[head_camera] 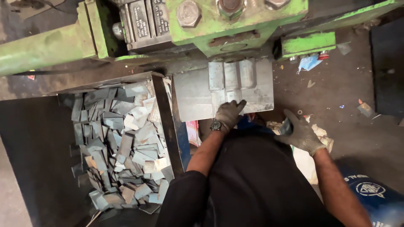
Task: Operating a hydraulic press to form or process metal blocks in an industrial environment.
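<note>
The left hand, gloved and with a wristwatch at the wrist, lies flat with fingers stretched forward on a small steel plate at the near edge of the steel press bed; it presses down on the piece and does not close around it. The right hand, also gloved, hangs to the right of the press bed and below it, fingers half curled; a dark object seems to sit at its thumb, but whether it is gripped I cannot tell.

The plate looks stiff, flat and heavy for its size, likely with sharp sheared edges and perhaps an oily face, so it is best taken by its two long edges with gloved fingertips. Three similar blanks lie side by side farther back on the press bed, under the green machine frame.

Left of the press bed stands an open steel bin, heaped loosely with many cut steel pieces.
</note>
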